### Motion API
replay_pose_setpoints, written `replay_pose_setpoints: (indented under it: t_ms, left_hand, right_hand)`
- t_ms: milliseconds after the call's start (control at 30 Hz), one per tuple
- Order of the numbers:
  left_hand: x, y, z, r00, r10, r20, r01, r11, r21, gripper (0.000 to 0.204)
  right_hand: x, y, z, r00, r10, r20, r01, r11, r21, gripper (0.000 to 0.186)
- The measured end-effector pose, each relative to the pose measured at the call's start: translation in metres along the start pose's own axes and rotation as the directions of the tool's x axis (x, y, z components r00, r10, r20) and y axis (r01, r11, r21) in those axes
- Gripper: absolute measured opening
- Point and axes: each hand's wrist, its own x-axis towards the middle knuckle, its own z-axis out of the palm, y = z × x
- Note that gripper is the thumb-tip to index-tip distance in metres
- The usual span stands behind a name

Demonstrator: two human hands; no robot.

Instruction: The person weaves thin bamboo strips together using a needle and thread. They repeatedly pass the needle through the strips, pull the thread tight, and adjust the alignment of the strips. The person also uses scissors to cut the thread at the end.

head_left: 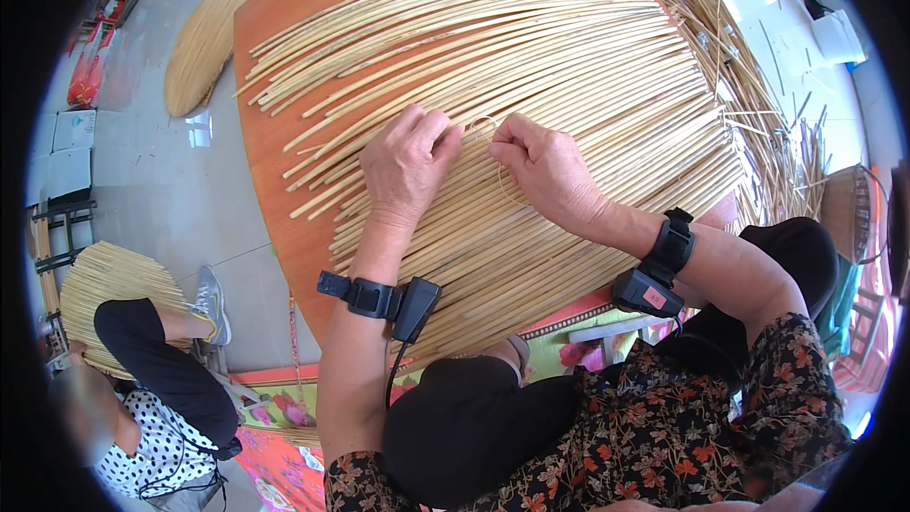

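Observation:
Many long pale plant stalks [588, 66] lie side by side on an orange-brown board [270, 147], forming a broad mat. Over its middle, my left hand [409, 163] and my right hand [552, 169] face each other a short way apart. Both are closed, fingers pinched at the ends of a thin pale thread [512, 197]. The thread spans the gap between my fingertips, with a small loop near the right hand and a slack curve hanging over the stalks below. The fingertips themselves are partly hidden by my knuckles.
Loose stalks [749, 76] are heaped on the floor at the right, near a woven basket [846, 213]. A finished-looking oval mat [210, 43] lies at the upper left. At the lower left sits another person [156, 436] beside a rounded stalk mat [118, 275].

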Motion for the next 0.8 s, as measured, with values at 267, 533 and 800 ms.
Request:
replay_pose_setpoints:
  t_ms: [267,533,800]
  left_hand:
    - [-0.0006,-0.0003,0.0006,1.0,-0.005,0.003,0.005,1.0,0.009,0.026]
    - [-0.0001,-0.0005,0.0012,1.0,-0.003,0.001,0.003,1.0,0.004,0.027]
    - [0.0001,-0.0006,0.0008,1.0,-0.002,-0.001,0.002,1.0,-0.001,0.027]
  right_hand:
    - [0.0006,0.0007,-0.0031,0.997,0.062,0.042,-0.064,0.997,0.042,0.02]
    - [0.0075,0.0027,-0.0067,0.987,0.046,0.155,-0.045,0.999,-0.009,0.017]
    - [0.007,0.004,-0.0039,0.982,0.07,0.175,-0.065,0.997,-0.034,0.017]
